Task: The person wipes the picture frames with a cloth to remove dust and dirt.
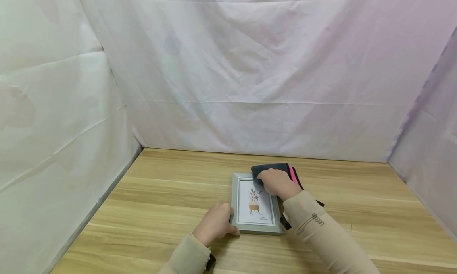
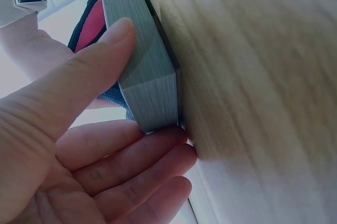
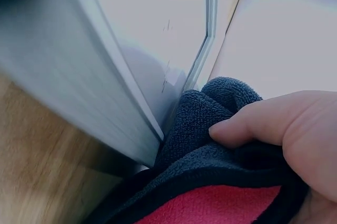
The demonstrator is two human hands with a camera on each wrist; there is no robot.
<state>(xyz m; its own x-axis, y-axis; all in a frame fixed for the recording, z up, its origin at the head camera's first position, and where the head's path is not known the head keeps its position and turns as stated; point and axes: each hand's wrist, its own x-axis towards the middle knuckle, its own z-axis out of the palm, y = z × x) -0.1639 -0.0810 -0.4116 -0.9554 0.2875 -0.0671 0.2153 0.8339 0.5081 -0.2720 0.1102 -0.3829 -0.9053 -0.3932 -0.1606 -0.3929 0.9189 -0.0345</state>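
A grey picture frame point(image 1: 233, 194) with a plant print lies flat on the wooden table. My left hand point(image 1: 215, 222) grips its lower left corner; in the left wrist view the thumb of that hand point(image 2: 79, 113) lies along one side of the frame point(image 2: 150, 98) and the fingers against the adjoining side. A dark blue cloth point(image 1: 271, 168) with a pink side covers the frame's upper right corner. My right hand point(image 1: 278, 182) pinches and presses it there. The right wrist view shows the right thumb point(image 3: 284, 129) on the bunched cloth point(image 3: 195, 124), against the frame's inner edge point(image 3: 121, 71).
The wooden table point(image 1: 160, 186) extends around the frame on both sides. A pale curtain point(image 1: 250, 75) hangs behind it, with more pale cloth at the left point(image 1: 53, 107) and right point(image 1: 435, 131). Dark straps show at both wrists.
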